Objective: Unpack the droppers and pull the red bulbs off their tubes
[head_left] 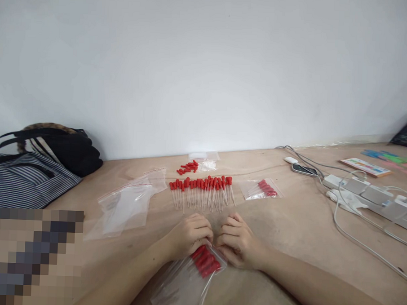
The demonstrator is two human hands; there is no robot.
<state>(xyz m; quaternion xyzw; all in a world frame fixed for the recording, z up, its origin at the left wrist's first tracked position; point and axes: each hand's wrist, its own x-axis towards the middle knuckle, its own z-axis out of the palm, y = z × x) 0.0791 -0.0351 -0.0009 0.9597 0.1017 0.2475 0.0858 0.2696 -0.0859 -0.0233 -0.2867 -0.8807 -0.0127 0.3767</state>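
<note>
My left hand (193,233) and my right hand (238,241) both have their fingers curled in at the zip edge of a clear zip-lock bag (180,282). Inside that bag lie several droppers with red rubber bulbs (206,262), the bulbs toward the zip. My left hand grips the near-left part of the edge, my right hand the other end. Just beyond my hands, a row of droppers (201,193) rests on the table, red bulbs pointing away from me. Right of the row lies another zip-lock bag (252,190) holding several red-bulbed droppers.
Loose red bulbs (188,167) lie beside a clear bag (208,161) near the wall. Flat bags (130,207) are spread at left, by a striped bag (30,176). At right are a phone (304,169), a power strip (370,195), cables and a colourful card (365,167).
</note>
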